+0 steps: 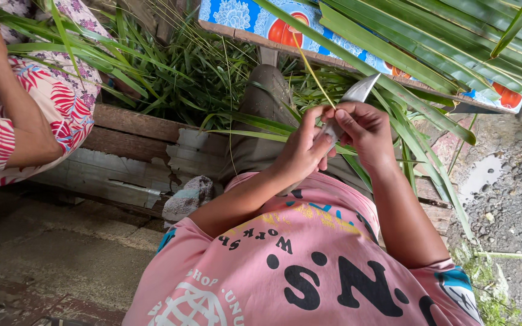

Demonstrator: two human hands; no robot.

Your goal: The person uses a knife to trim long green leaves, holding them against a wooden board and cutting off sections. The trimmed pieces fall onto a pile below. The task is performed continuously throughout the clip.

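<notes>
My left hand and my right hand meet in front of my chest, above my knee in brown trousers. The right hand grips a knife whose grey blade points up and away. My left hand pinches a thin yellow-green palm leaf rib that runs up from the fingers, close against the blade's base. Long green palm leaves lie across my lap and fan out behind the hands. My pink printed shirt fills the bottom of the view.
Another person in red and white floral clothing sits at the left, forearm down. A wooden plank bench and a pile of leaves lie ahead. A blue patterned board is at the top. A rag lies below; wet gravel is at the right.
</notes>
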